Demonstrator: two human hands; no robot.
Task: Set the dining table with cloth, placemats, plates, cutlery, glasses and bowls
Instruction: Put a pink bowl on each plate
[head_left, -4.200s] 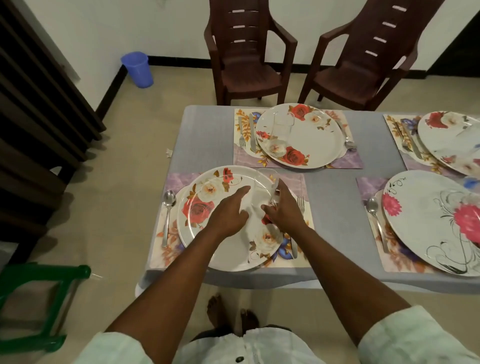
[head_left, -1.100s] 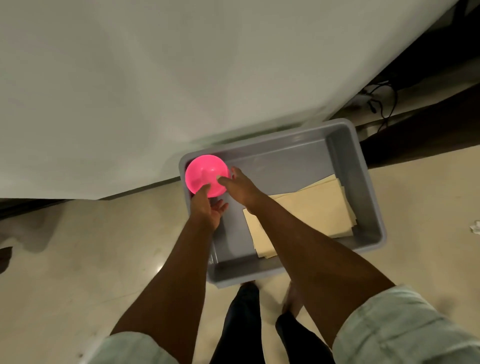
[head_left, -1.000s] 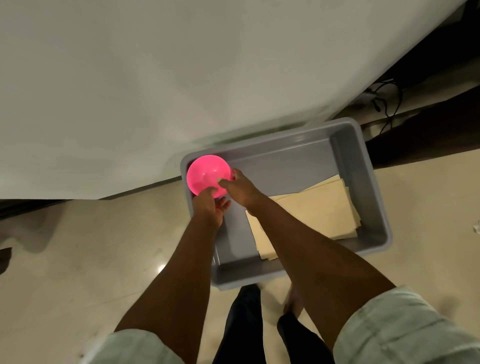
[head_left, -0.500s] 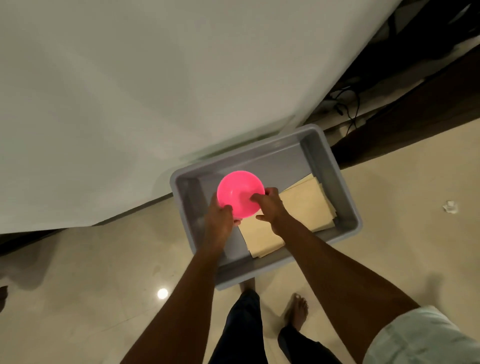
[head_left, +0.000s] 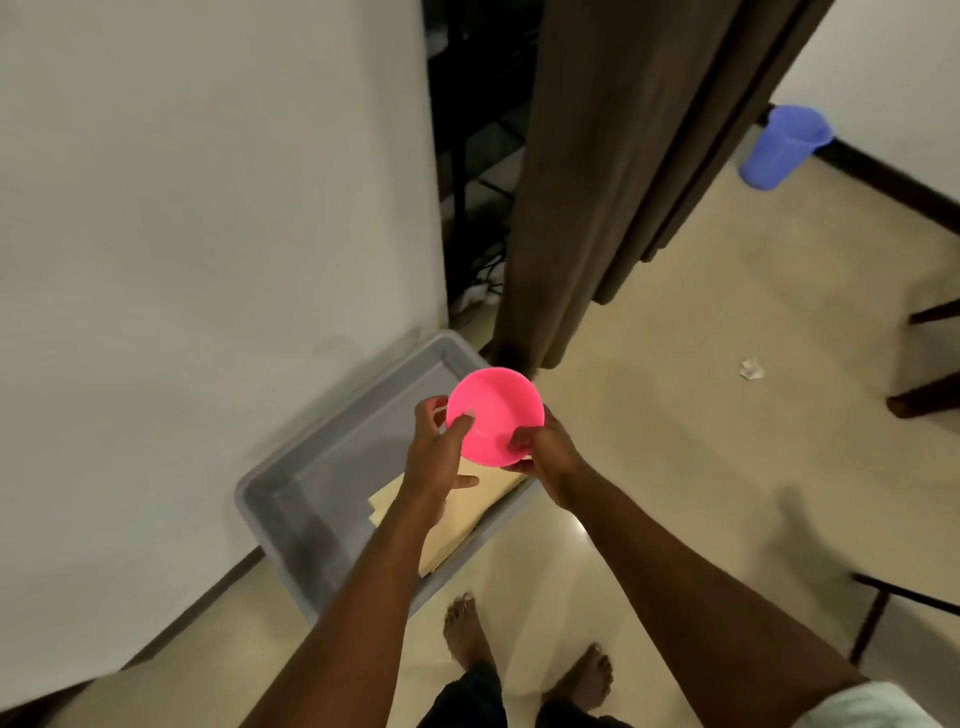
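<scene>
A bright pink plastic bowl (head_left: 496, 410) is held upright at chest height, above the right end of a grey plastic bin (head_left: 291, 499) on the floor. My left hand (head_left: 436, 452) grips the bowl's left rim, with the thumb inside it. My right hand (head_left: 545, 457) holds the bowl's lower right rim from below. Tan paper sheets (head_left: 452, 525) lie in the bin. The dining table is out of view.
A white wall (head_left: 208, 208) fills the left. A brown curtain (head_left: 613, 171) hangs just behind the bin. A blue bucket (head_left: 779, 145) stands by the far wall. Dark furniture legs (head_left: 924, 395) show at the right edge. A crumpled scrap (head_left: 750, 369) lies on the floor.
From the set table, the view went to the bin. Both hands have lifted the pink bowl out of the bin, and my head has turned right, bringing curtain and bucket into view.
</scene>
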